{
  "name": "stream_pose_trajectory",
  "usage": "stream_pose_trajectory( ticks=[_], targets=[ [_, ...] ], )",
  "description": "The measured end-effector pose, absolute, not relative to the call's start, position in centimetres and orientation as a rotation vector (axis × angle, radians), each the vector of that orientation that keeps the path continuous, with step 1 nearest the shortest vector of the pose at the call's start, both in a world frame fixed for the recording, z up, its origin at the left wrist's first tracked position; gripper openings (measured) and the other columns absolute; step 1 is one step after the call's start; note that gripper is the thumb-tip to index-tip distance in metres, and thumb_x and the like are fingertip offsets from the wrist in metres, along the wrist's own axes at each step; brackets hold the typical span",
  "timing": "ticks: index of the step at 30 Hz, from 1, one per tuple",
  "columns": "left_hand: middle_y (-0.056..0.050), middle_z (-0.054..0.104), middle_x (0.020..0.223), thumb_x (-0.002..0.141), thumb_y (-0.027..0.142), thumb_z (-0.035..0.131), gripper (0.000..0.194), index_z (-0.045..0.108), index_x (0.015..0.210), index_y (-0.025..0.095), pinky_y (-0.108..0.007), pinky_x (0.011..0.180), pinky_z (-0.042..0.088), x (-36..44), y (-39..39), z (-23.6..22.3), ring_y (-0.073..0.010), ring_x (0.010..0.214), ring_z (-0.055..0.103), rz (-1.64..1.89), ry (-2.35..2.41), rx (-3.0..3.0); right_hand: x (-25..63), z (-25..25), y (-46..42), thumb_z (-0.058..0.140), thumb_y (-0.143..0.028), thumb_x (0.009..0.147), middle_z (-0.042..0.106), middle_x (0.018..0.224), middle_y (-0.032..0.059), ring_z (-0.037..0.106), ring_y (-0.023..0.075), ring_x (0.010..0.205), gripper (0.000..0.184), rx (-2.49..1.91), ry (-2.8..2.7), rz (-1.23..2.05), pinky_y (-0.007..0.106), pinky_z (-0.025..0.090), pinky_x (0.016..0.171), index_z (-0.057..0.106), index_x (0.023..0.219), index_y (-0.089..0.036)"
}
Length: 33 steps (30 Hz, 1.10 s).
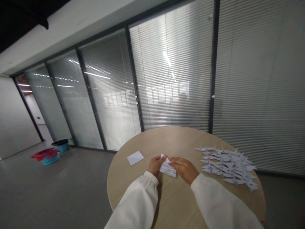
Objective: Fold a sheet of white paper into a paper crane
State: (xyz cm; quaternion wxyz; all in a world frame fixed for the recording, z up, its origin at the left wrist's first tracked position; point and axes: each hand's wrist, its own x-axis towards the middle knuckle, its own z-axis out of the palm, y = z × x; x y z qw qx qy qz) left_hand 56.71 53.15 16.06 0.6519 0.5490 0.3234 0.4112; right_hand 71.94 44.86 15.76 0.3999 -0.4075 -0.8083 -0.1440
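A small folded sheet of white paper (167, 167) with dark print on it lies on the round wooden table (176, 141), near the table's middle. My left hand (155, 165) pinches its upper left part. My right hand (184, 170) comes in from the right, with its fingers pressed on the fold. To the left lies a loose white paper square (135, 157), a little apart from my left hand. A large heap of folded paper cranes (226, 167) covers the right side of the table, beyond my right hand.
The floor beyond the table's left edge holds a red-and-blue basket (45, 156) and a blue bin with a dark top (60, 145). Glass partitions with slatted blinds (171, 79) run behind the table. My white sleeves lie over the near edge.
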Motion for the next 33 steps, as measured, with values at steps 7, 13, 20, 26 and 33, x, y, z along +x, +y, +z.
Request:
stream_pose_trajectory(
  ticks=[7,13,20,26,33],
  targets=[
    [-0.005,0.062,0.053,0.056,0.041,0.072,0.035,0.063,0.064,0.008,-0.022,0.046,0.037,56.6,53.1,16.1,-0.012,0.044,0.053,0.987,0.739,1.314,71.7,15.9,44.6,0.045,-0.015,0.082,0.062,0.11,0.0083,0.055,0.0177,0.103,0.027,-1.043,-2.037,-0.323,0.035,0.045,0.09,0.063,0.102,-0.02],
    [-0.003,0.06,0.052,0.058,0.041,0.07,0.033,0.061,0.061,0.01,-0.02,0.045,0.035,56.9,52.9,16.5,-0.0103,0.044,0.051,1.054,0.753,1.448,71.1,16.5,44.3,0.044,-0.026,0.083,0.063,0.102,0.0089,0.057,0.0178,0.095,0.026,-1.15,-1.762,0.005,0.034,0.046,0.084,0.059,0.104,-0.02],
    [-0.003,0.062,0.054,0.058,0.041,0.07,0.032,0.063,0.066,0.011,-0.019,0.044,0.033,57.2,52.0,17.1,-0.0103,0.045,0.051,1.041,0.711,1.497,71.8,14.9,46.2,0.056,-0.049,0.071,0.067,0.08,0.0072,0.062,0.0194,0.075,0.039,-1.144,-1.386,0.757,0.03,0.048,0.068,0.061,0.086,-0.013],
    [-0.004,0.062,0.053,0.056,0.042,0.071,0.035,0.063,0.067,0.01,-0.019,0.042,0.035,57.4,51.2,17.5,-0.011,0.043,0.052,0.996,0.695,1.485,71.8,14.6,46.4,0.06,-0.054,0.064,0.066,0.067,0.0029,0.061,0.0181,0.065,0.043,-1.088,-1.373,0.928,0.029,0.046,0.062,0.063,0.071,-0.012],
    [-0.005,0.062,0.055,0.056,0.041,0.071,0.034,0.064,0.066,0.009,-0.019,0.043,0.036,57.7,51.5,17.0,-0.0111,0.044,0.052,1.008,0.702,1.485,71.9,14.5,46.4,0.062,-0.049,0.064,0.065,0.061,0.0015,0.058,0.0153,0.058,0.038,-1.107,-1.338,0.909,0.026,0.043,0.056,0.066,0.068,-0.012]
  ],
)
